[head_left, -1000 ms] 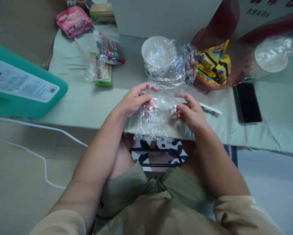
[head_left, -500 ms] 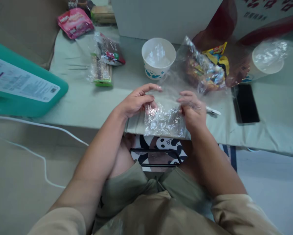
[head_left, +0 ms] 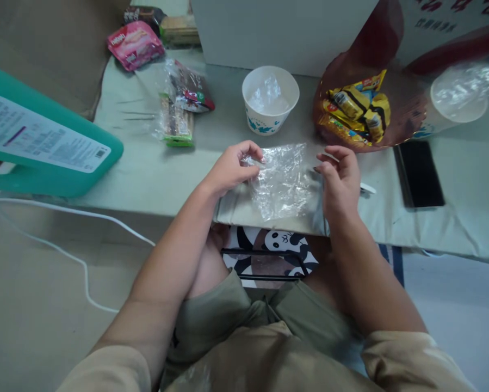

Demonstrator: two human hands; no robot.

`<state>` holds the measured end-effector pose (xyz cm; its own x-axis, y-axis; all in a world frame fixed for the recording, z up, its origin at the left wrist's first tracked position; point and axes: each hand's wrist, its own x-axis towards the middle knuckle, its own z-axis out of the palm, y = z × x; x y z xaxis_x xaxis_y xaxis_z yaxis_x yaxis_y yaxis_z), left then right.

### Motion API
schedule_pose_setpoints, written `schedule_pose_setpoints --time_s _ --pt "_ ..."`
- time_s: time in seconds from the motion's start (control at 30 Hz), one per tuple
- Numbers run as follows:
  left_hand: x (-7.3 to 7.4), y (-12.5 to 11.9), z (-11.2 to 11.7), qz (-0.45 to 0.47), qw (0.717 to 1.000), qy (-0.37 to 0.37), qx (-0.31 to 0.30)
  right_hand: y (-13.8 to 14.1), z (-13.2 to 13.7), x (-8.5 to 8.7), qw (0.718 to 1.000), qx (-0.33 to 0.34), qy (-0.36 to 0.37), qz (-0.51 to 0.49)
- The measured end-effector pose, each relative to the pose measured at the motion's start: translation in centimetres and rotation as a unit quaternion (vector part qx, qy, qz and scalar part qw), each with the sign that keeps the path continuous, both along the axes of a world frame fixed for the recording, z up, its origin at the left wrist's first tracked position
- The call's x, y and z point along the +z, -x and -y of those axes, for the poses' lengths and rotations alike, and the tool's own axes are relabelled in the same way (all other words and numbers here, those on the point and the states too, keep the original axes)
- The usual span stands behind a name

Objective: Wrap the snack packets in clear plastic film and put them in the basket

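A crumpled clear plastic bag hangs from my left hand, its near edge pinched between thumb and fingers. The bag is spread over the front of the table, below the paper cup. My right hand is just right of the bag, apart from it, with fingers loosely curved and a gap to the thumb. A small dark spot shows at its thumb tip; I cannot make out what it is. The white paper cup with blue leaf print stands beyond my hands and has clear plastic inside.
A reddish see-through bowl holds several yellow snack packets. A black phone and a second cup are at right. Snack packs, a pink packet and a green jug are at left. A large box stands behind.
The clear plastic, earlier stretched between both hands and up over the bowl, is now lower and gathered in my left hand. My right hand has let go and moved right.
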<state>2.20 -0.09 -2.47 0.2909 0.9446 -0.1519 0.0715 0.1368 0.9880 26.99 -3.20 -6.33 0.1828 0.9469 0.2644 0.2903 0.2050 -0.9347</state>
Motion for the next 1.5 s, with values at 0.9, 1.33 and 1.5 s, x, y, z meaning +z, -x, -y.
schedule_pose_setpoints --time_s 0.9,1.33,1.5 --pt "-0.2 0.3 -0.4 0.082 0.993 0.058 0.067 3.2 1.2 3.4 0.938 0.088 0.271 -0.195" --pt "1.2 0.2 0.9 -0.011 0.993 0.102 -0.049 2.3 1.8 4.1 0.948 0.188 0.239 -0.098" --pt "1.3 0.9 0.5 0.090 0.991 0.098 -0.014 2.1 1.9 3.8 0.964 0.146 0.159 -0.156"
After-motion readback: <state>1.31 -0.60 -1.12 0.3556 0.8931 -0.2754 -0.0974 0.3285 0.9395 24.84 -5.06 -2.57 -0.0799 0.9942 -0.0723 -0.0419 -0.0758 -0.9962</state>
